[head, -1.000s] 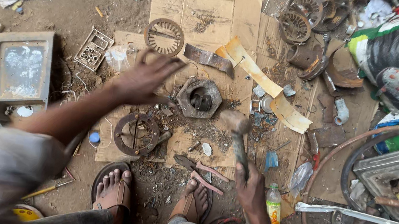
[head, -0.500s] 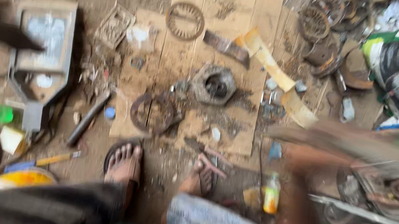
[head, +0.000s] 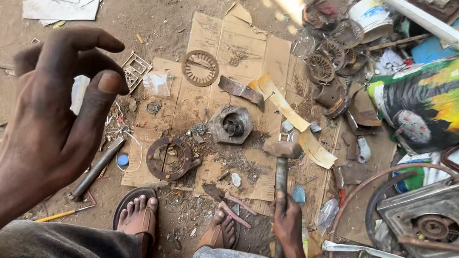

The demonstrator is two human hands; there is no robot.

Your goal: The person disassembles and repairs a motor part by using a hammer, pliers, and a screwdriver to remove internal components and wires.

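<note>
Hammer [head: 282, 156] in the right hand [head: 288, 218] now rests low, its head lying on the flattened cardboard [head: 237, 44] just right of the hexagonal metal housing [head: 231, 124], where half a second ago that arm was a blurred streak off to the right. Fingers wrap fully round the handle near its end. The left hand [head: 57, 114], earlier a dark smear at the frame's left edge, has come up close to the camera; it is empty, loosely curled, thumb and forefinger apart. A rusty ring-shaped plate [head: 169, 158] lies on the cardboard in front of the sandalled feet [head: 139, 213], and a round slotted disc [head: 200, 68] sits further away. Both lie where they did before, as does the housing.
</note>
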